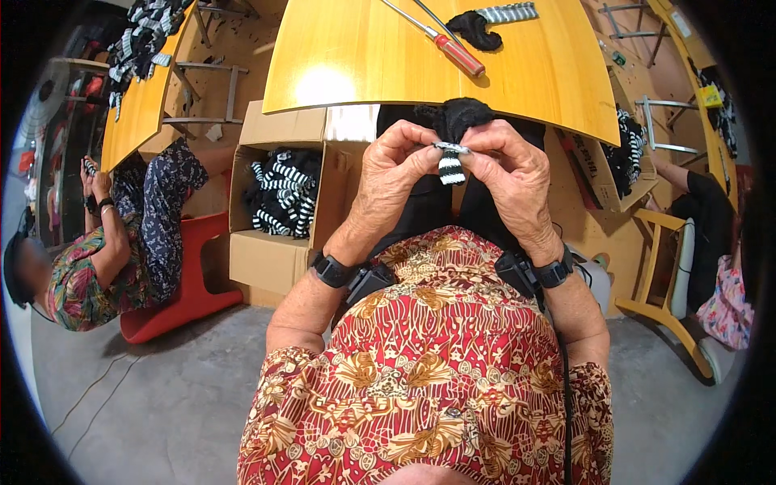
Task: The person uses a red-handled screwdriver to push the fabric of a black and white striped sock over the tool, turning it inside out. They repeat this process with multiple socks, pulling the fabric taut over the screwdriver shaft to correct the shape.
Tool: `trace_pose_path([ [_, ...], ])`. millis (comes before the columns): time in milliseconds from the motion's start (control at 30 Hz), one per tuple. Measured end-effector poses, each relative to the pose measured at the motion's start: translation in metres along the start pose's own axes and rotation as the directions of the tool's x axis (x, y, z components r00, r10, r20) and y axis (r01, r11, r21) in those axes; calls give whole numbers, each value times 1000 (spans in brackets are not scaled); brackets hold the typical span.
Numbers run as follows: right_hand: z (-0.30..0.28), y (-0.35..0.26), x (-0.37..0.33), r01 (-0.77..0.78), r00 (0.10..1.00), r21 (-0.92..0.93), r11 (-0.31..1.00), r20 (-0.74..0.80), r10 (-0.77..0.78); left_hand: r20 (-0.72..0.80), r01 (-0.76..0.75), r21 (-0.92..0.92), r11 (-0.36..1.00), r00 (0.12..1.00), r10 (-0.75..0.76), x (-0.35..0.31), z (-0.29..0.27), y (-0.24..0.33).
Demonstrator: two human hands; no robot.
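Both hands pinch one small fabric piece (465, 118), with a fuzzy black upper part and a black-and-white striped strip hanging below. My left hand (390, 168) grips its left side between thumb and fingers. From the other side, my right hand (514, 171) pinches the same fold, so the fingertips almost meet at the join of black and stripes. The piece is held just off the near edge of the yellow table (347, 61), above my lap. A similar black plush piece (475, 32) with a striped strip lies on the tabletop, near a red-handled screwdriver (461, 56).
At my left stands an open cardboard box (271, 267) full of striped and black pieces; another box (602, 182) is at the right. A person sits on a red chair (186, 295) at far left, holding something small. Another person sits far right by a wooden chair (655, 242).
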State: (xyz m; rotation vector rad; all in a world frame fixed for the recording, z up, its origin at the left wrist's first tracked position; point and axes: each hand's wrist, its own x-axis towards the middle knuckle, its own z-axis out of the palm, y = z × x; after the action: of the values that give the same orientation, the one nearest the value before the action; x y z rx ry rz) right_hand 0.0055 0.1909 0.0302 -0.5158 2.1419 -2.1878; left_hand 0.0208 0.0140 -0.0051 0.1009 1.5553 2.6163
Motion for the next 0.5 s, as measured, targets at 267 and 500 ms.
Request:
trace_pose_path([
  [267,10,-1,1,40,999,-17,999,-25,-40,-131,7,-40,999,991,-12,2,12,4],
  [500,4,9,9,-173,981,8,985,-90,173,-128,-69,-46,997,990,62,10,12,-2],
])
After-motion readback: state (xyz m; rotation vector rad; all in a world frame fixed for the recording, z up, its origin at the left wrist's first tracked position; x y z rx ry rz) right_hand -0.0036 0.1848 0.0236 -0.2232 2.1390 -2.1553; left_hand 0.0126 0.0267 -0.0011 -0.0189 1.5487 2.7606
